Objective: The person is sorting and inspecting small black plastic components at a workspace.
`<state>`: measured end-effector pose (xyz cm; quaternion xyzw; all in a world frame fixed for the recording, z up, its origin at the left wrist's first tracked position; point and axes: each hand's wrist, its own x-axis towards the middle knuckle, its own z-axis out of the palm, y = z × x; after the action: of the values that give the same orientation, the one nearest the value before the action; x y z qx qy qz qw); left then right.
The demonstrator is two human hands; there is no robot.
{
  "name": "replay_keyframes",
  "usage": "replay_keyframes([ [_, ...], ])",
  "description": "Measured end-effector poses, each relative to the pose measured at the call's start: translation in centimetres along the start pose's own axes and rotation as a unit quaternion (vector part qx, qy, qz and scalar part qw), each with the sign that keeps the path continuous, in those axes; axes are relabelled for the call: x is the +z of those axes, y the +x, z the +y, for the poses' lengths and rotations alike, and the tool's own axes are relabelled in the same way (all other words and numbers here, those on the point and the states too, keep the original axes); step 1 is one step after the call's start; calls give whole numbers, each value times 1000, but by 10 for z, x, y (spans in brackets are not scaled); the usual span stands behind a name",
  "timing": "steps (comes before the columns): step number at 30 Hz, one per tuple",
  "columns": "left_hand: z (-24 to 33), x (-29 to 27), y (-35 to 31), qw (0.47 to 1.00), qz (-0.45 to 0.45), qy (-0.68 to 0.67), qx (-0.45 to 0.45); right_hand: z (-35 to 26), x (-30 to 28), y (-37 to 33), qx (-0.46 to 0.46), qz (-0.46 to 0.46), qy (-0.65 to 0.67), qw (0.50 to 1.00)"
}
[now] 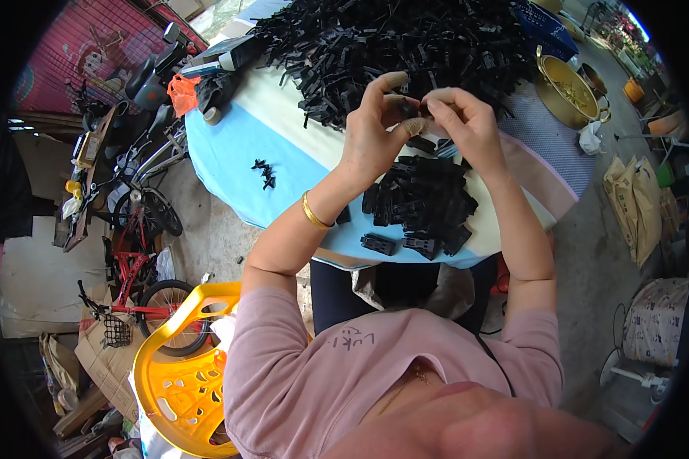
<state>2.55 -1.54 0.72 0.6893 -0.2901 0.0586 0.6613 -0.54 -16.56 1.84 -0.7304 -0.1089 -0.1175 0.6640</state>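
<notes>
My left hand is raised over the table, its thumb and fingers curled round a small black plastic part. Beige coverings wrap several of its fingertips. Close beside it, my right hand has thumb and forefinger pinched together; what lies between them is too small to make out. Beyond both hands rises a big heap of black plastic parts. Nearer to me, below the hands, a smaller pile of black clip-like pieces lies on the striped tablecloth. Some tiny black bits lie apart on the left.
A brass-coloured pot stands at the table's right, near a blue basket. An orange bag is on the left edge. A yellow plastic chair and a red bicycle stand left. Brown sacks are at right.
</notes>
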Motion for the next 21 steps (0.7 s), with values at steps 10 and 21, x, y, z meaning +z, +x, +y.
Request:
replay_keyframes([
  [10, 8, -15, 2, 985, -83, 96, 113, -3, -15, 1, -60, 41, -43, 996],
  [21, -6, -21, 6, 863, -243, -387, -216, -1, -16, 2, -94, -120, 74, 986],
])
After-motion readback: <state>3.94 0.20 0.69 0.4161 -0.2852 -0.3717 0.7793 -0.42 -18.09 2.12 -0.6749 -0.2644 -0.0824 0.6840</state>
